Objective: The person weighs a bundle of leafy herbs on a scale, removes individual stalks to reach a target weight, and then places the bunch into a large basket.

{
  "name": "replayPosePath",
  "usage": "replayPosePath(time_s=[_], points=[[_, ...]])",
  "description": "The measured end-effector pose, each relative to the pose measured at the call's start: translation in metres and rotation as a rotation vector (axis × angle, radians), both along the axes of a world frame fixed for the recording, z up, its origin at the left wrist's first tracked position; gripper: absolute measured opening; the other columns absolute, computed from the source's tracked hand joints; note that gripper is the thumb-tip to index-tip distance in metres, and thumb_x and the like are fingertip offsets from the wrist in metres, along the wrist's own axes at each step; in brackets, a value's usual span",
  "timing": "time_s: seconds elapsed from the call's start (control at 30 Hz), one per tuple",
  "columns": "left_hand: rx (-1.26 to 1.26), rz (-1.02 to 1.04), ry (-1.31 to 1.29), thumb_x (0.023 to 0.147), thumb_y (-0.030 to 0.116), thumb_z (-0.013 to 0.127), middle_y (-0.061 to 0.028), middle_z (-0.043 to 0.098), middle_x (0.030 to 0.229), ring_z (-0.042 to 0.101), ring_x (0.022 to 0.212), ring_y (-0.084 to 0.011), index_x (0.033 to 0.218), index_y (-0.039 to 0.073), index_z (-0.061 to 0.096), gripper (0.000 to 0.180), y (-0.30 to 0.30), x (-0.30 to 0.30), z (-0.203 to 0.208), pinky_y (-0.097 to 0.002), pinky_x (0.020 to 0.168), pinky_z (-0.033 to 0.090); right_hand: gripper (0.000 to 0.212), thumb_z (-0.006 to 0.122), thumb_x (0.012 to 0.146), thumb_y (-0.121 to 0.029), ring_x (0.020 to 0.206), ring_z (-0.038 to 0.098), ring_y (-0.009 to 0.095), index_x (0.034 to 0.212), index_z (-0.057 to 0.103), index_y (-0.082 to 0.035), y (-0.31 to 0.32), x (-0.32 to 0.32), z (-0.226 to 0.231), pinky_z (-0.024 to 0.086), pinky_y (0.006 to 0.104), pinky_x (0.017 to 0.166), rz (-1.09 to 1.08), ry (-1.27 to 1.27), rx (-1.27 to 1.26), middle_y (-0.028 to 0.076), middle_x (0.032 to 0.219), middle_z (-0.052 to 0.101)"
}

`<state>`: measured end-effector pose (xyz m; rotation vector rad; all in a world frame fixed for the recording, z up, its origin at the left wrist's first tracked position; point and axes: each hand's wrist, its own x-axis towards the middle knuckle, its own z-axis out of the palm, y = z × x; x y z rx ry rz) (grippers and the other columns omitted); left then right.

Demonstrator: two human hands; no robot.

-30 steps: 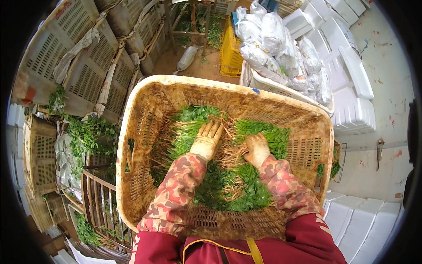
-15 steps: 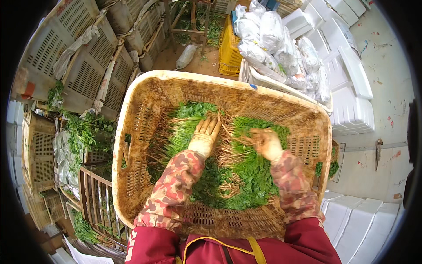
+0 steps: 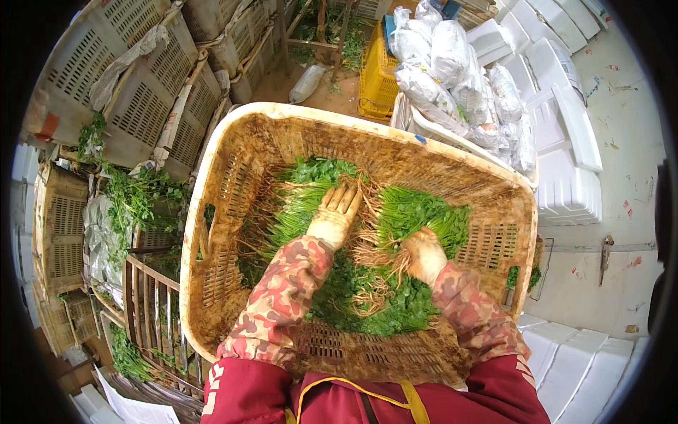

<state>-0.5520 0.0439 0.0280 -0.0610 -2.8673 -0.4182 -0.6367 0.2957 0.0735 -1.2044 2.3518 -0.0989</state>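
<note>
the left hand (image 3: 335, 214) lies flat, fingers stretched out and gripping nothing, over leafy green bunches (image 3: 422, 215) laid inside the stained plastic crate (image 3: 226, 121); the right hand (image 3: 424, 256) curls beside their tan roots (image 3: 369, 249), its grip impossible to tell.

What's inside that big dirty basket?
Inside the basket are leafy green bunches with brownish roots. The left hand and right hand hide some, and whatever lies underneath the bunches is covered.
</note>
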Motion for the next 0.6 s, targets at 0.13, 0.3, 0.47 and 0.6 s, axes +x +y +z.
replayPosePath(time_s=[0.13,0.3,0.47,0.6], points=[[-0.035,-0.003,0.011,0.08,0.015,0.062,-0.016,0.038,0.139,0.035,0.13,-0.034,0.137,0.004,0.034,0.065,0.0,-0.001,0.001,-0.047,0.107,0.027,0.055,0.076,0.067,-0.033,0.106,0.052,0.025,0.111,0.059,-0.006,-0.014,0.02,0.002,0.026,0.0444,0.107,0.115,0.271,-0.007,0.009,0.099,0.061],[-0.005,-0.013,0.012,0.081,0.016,0.062,-0.016,0.037,0.14,0.035,0.13,-0.0344,0.138,0.004,0.033,0.065,-0.002,0.002,0.003,-0.0474,0.107,0.027,0.036,0.069,0.065,-0.016,0.099,0.054,0.024,0.1,0.064,-0.01,-0.007,0.011,-0.012,0.03,0.0442,0.104,0.105,0.24,-0.095,0.006,0.091,0.062],[-0.043,0.013,0.017,0.082,0.017,0.061,-0.0164,0.039,0.139,0.035,0.13,-0.034,0.137,0.003,0.035,0.062,-0.001,0.004,0.002,-0.0474,0.108,0.027,0.054,0.062,0.068,-0.008,0.095,0.054,0.024,0.121,0.055,-0.01,-0.005,0.014,0.007,0.031,0.0426,0.102,-0.028,0.163,-0.057,0.009,0.092,0.059],[-0.068,0.0,-0.014,0.083,0.013,0.057,-0.0161,0.036,0.142,0.032,0.132,-0.033,0.14,0.003,0.03,0.064,0.006,0.0,-0.001,-0.0471,0.11,0.023,0.063,0.061,0.074,-0.011,0.094,0.054,0.025,0.134,0.045,-0.009,-0.003,0.017,-0.019,0.031,0.0465,0.099,0.064,0.283,-0.024,0.011,0.088,0.057]])
